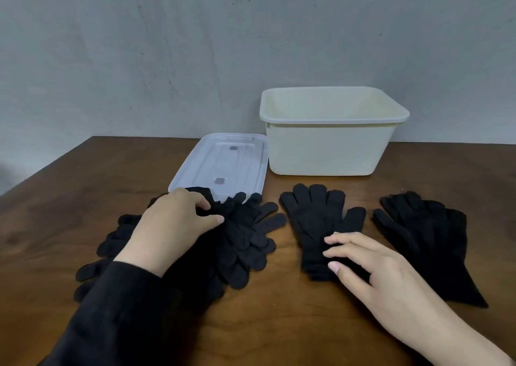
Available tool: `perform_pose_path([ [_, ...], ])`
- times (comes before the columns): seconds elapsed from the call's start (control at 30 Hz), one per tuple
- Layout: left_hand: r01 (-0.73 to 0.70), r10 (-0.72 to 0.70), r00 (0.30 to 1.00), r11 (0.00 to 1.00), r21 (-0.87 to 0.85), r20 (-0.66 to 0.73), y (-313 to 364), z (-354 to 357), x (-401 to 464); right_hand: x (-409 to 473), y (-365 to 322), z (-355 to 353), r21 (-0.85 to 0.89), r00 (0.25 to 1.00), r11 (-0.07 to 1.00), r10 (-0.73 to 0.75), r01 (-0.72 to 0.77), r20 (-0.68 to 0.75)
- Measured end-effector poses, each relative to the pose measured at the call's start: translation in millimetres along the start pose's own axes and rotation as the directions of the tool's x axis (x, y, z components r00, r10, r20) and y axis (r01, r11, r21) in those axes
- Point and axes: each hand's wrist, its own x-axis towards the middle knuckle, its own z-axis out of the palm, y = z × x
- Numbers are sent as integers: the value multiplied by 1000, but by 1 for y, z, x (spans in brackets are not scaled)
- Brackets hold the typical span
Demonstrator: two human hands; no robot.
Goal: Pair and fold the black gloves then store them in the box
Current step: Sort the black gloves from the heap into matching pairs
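a person leans over a brown wooden bench (279,323) set against a grey wall (167,44). the left hand (170,226), coming out of a black sleeve (120,315), lies on a loose pile of black gloves (243,242) at about nine o'clock from the bench's middle; its grip is narrow, thumb and curled fingers pinching a fold of glove fabric at the top of the heap. glove fingers fan out of the pile toward three o'clock and toward seven o'clock.

the right hand (382,268) comes in from five o'clock, fingers spread and fairly straight, grip wide, its fingertips (332,266) pressing on the cuff end of a flat-laid glove pair (315,220) in the middle of the bench, whose fingers point toward twelve o'clock.

at three o'clock from that pair, apart from it, lies another stack of black gloves (430,242), fingers toward eleven o'clock, cuffs toward five.

the cream plastic box (326,150) stands open at twelve o'clock, near the wall. its translucent lid (223,164) lies flat just beside the box at the box's nine o'clock, the near edge tucked under the glove pile.
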Motion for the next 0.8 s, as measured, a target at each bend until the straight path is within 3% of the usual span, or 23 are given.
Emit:
perform_pose_path([
  [0.07,-16,15,1000,999,-32,-26,2,-5,-1,0,-1,-1,6,1000,1000,3,-3,7],
  [0.2,-95,92,992,995,32,90,1,-4,-3,0,-1,0,12,1000,1000,7,-7,12],
  [0.33,-124,123,991,992,18,52,4,-1,-1,1,-2,0,18,1000,1000,14,-15,14],
  [0.53,-124,122,992,971,202,26,11,8,-1,1,-3,-1,21,1000,1000,8,-8,14],
  [0.57,-117,120,993,984,132,-15,14,6,-1,1,-3,-1,20,1000,1000,7,-7,9],
  [0.63,-100,76,989,976,-195,-128,22,-5,-5,0,-6,-3,32,1000,999,11,-10,-29],
  [0.7,-81,-30,984,801,-594,-174,31,-14,-12,0,-11,-6,71,991,997,19,-9,-131],
  [0.77,9,-30,1000,390,-921,-3,38,-19,-17,-2,-16,-10,122,971,993,24,5,-239],
  [0.8,106,54,992,150,-983,115,40,-19,-21,-1,-18,-11,152,961,988,30,12,-275],
])
